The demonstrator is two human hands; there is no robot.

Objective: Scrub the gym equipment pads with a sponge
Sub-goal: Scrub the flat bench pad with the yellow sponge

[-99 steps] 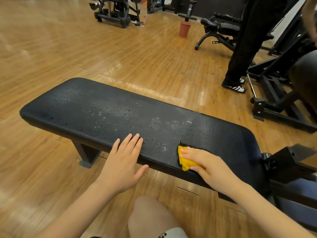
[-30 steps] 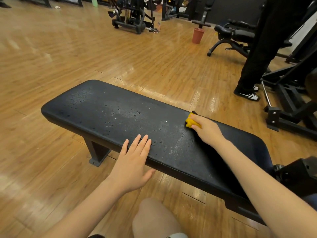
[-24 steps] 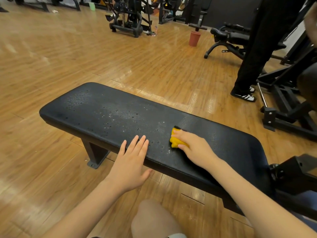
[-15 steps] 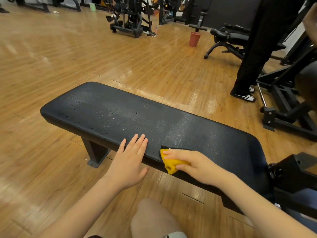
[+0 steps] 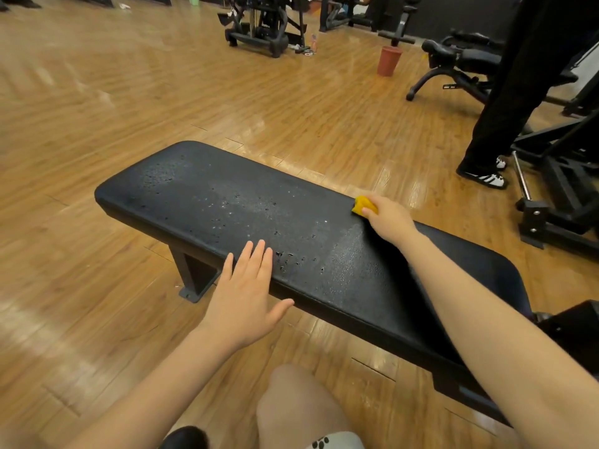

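The right hand (image 5: 387, 218) has its fingers curled over a small yellow sponge (image 5: 364, 205), pinching it and pressing it down at the far edge of the long black padded bench top (image 5: 246, 209). Only the front corner of the sponge shows past the fingertips; the rest is hidden under the hand. The right forearm reaches across the pad from the near side to the far edge.

The left hand (image 5: 248, 293) lies flat with straight, spread fingers, holding nothing; its fingertips rest on the near edge of the pad and its thumb sticks out to the right below the pad's side. The two hands are well apart, with a band of wet, glossy vinyl between them.

The pad runs from upper left to lower right. Water droplets bead on its left and middle parts, and a smoother wet streak crosses it just left of the right forearm. A black metal bench leg (image 5: 193, 275) stands under the pad on the glossy wooden plank floor (image 5: 97, 102).

Beyond the bench, a reddish-brown plastic cup (image 5: 389, 60) stands on the floor near black exercise machines (image 5: 264, 25). At the right, another person's black trouser legs (image 5: 515, 89) end in black and white sneakers (image 5: 486, 178), beside a black steel machine frame (image 5: 557, 202). The wearer's bare knee (image 5: 298, 406) shows at the bottom edge
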